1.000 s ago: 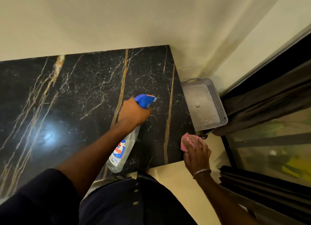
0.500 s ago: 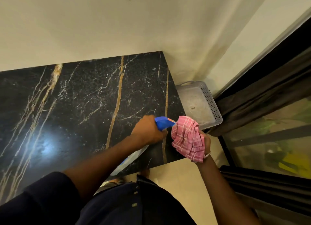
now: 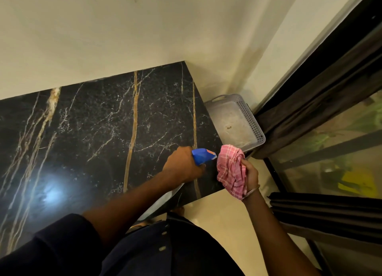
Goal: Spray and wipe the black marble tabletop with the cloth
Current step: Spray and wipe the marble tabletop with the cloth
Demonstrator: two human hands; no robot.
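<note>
The left hand (image 3: 182, 165) grips the blue-headed spray bottle (image 3: 203, 155) over the gold-veined black marble counter (image 3: 99, 135); the right hand (image 3: 251, 172) clutches the bunched pink checked cloth (image 3: 230, 168).

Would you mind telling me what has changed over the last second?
The right hand lifted the pink cloth off the tabletop corner, and it now hangs unfolded. The left hand swung the spray bottle right, towards the cloth. Both grips and the basket stayed unchanged.

There is one black marble tabletop (image 3: 99, 131), one spray bottle (image 3: 203, 155) with a blue head, and one pink checked cloth (image 3: 231, 170). Two hands show, plus one grey perforated basket (image 3: 251, 118) on the floor.
</note>
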